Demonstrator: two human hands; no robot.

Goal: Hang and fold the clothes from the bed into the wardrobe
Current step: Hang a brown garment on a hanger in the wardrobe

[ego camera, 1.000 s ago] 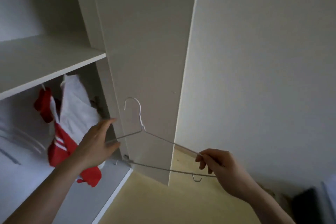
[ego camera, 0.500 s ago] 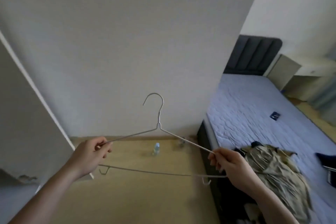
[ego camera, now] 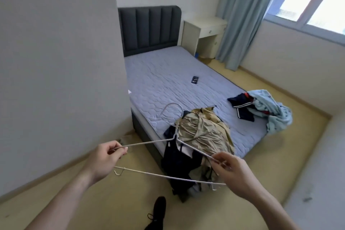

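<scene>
Both hands, left hand (ego camera: 104, 157) and right hand (ego camera: 235, 173), pinch an empty wire hanger (ego camera: 168, 155); two clothing piles (ego camera: 203, 132) remain on the bed (ego camera: 168, 80).

Open mattress (ego camera: 168, 73) beyond tan clothes pile (ego camera: 203, 132); wall (ego camera: 56, 61) blocks left side

The dark clothes (ego camera: 179, 157) under the tan garment (ego camera: 203, 132) cannot be identified — the window (ego camera: 317, 0) is cut off.

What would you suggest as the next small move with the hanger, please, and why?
Probably step to the bed and free one hand: both the left hand and right hand pinch the empty hanger, and the khaki garment lies nearest.
</scene>
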